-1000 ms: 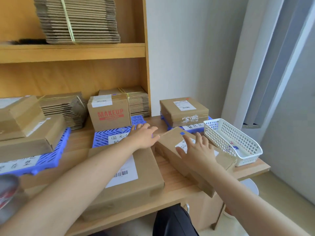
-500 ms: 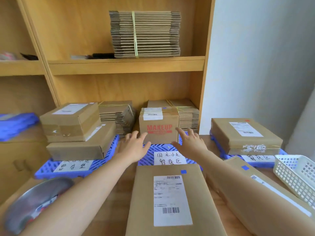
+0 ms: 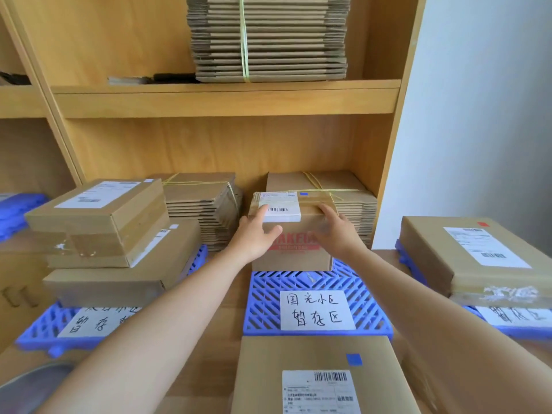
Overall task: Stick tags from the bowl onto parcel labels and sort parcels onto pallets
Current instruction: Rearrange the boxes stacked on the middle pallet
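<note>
A small cardboard parcel with red MAKEUP print stands at the back of the middle blue pallet. My left hand grips its left top edge, fingers on the white label. My right hand grips its right top edge. A small blue tag sits on its top. A flat parcel with a blue tag and a barcode label lies nearest me. The metal bowl's rim shows at the bottom left.
Two parcels are stacked on the left blue pallet. A parcel with a red tag lies on the right pallet. Bundles of flat cartons stand behind, and another bundle fills the shelf above.
The view swung left from the basket side to the middle pallet. Both hands left the flat parcels, reached forward and took hold of the MAKEUP parcel's top edges.
</note>
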